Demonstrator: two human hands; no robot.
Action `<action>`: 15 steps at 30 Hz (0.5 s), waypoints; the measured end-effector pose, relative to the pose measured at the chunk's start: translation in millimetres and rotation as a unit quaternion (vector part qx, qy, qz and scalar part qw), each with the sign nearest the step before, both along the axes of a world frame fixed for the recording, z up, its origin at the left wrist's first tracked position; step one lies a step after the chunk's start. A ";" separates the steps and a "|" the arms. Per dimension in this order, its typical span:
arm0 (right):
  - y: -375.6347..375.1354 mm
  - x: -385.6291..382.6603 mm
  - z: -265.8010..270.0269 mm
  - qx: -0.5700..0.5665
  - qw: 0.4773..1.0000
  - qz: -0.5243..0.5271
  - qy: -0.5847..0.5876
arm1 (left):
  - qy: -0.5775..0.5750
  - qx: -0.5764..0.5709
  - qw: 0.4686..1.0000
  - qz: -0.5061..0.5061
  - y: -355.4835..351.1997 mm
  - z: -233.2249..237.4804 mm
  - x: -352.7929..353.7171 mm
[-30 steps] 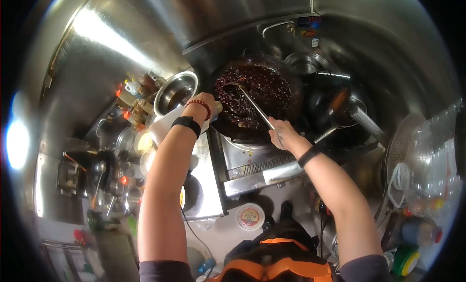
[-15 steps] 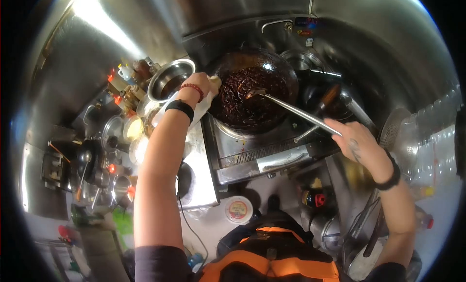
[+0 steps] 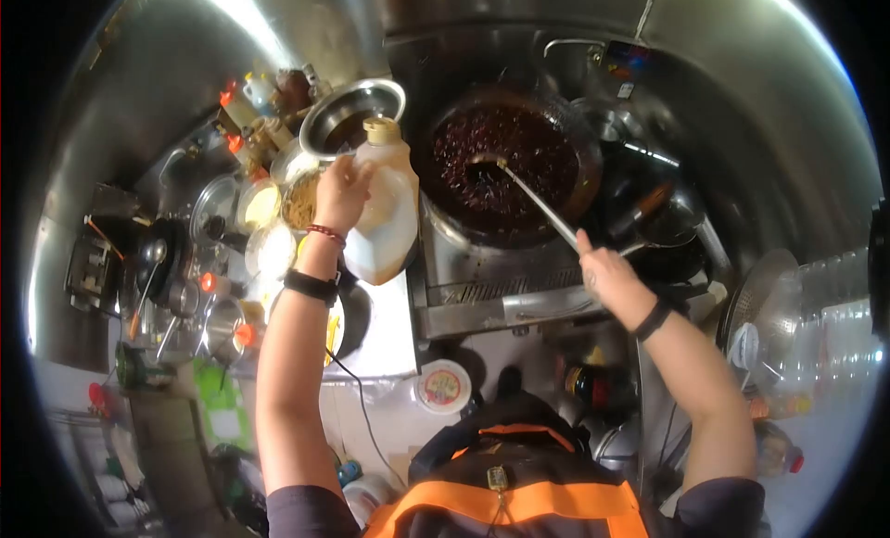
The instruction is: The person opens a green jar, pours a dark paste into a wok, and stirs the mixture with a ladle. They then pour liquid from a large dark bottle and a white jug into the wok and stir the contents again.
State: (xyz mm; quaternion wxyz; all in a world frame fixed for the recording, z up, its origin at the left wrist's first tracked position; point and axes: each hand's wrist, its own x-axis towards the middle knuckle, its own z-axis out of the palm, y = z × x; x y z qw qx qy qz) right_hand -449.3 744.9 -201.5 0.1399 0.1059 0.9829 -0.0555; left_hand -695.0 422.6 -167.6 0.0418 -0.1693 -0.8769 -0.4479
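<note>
Two hands (image 3: 341, 200) (image 3: 612, 280) — one jug (image 3: 385, 214), one held ladle (image 3: 540, 204), one food-filled wok (image 3: 586, 188)

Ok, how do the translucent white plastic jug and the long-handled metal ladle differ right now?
Shape: the jug is broad and bulky; the ladle has a long, slim handle.
Place: the jug is beside the large dark round wok; the ladle's head is in the wok's dark-red contents.
Hands: the left hand is at the jug; the right hand grips the ladle.
Shared: each has one hand at it.
</note>
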 end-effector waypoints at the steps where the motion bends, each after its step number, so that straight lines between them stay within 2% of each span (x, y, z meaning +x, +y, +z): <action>1: 2.4 -3.7 3.6 0.002 1.000 -0.007 -0.010 | 0.001 0.068 0.998 -0.013 -13.9 -24.1 -10.9; 4: 17.8 -15.6 -14.0 0.035 0.999 -0.007 -0.021 | 0.000 0.082 0.996 0.035 -31.7 -40.3 0.4; 6: 26.9 -26.1 -20.0 0.075 0.996 0.019 0.035 | -0.008 0.127 0.989 0.069 -34.5 -57.8 2.1; 7: 33.3 -37.5 -36.5 0.093 0.991 0.033 0.086 | -0.002 0.096 0.990 0.099 -44.5 -77.6 -6.6; 9: 35.9 -63.4 -43.4 0.072 0.993 0.009 0.094 | -0.028 0.062 0.983 0.167 -46.1 -80.8 2.1; 10: 44.3 -73.4 -46.5 0.073 0.993 0.012 0.096 | -0.026 0.063 0.983 0.171 -48.5 -85.8 3.4; 12: 61.2 -88.2 -50.0 0.079 0.994 -0.025 0.077 | -0.068 0.180 0.960 0.203 -56.3 -103.0 -0.6; 14: 73.9 -73.8 -40.9 0.060 0.995 -0.019 0.079 | -0.074 0.189 0.955 0.214 -65.9 -119.7 -2.6; 15: 77.4 -61.9 -34.3 0.038 0.996 -0.014 0.084 | -0.077 0.204 0.950 0.223 -62.0 -107.1 5.6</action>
